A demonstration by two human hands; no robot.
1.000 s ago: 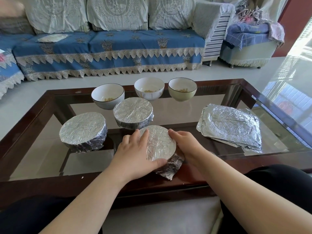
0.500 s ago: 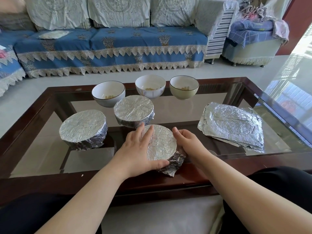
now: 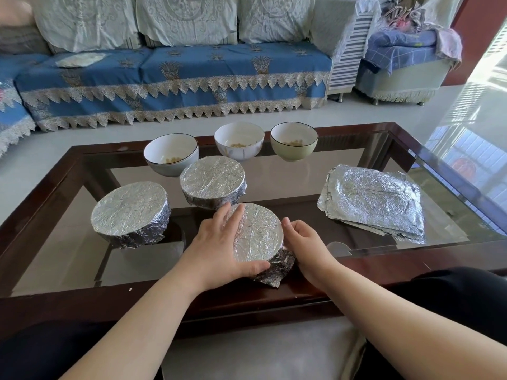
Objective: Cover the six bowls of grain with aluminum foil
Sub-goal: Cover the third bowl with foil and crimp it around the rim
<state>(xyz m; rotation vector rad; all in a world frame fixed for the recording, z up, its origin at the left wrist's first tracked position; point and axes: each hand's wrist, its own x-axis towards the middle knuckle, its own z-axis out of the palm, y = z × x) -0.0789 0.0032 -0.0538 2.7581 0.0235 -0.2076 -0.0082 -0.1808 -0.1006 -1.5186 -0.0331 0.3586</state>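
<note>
Bright daylight from the right, washing out the floor (image 3: 477, 86) there; window glare mirrored on the glass table (image 3: 461, 160); soft highlights on the foil (image 3: 375, 198); faint shadows only; sharp at centre, slightly soft at the edges; wide-angle bending of the sofa (image 3: 175, 78) line

Right hand (image 3: 303, 244) fingertips hidden behind near foil-wrapped bowl (image 3: 258, 237); left hand (image 3: 219, 242) covers its left rim
</note>
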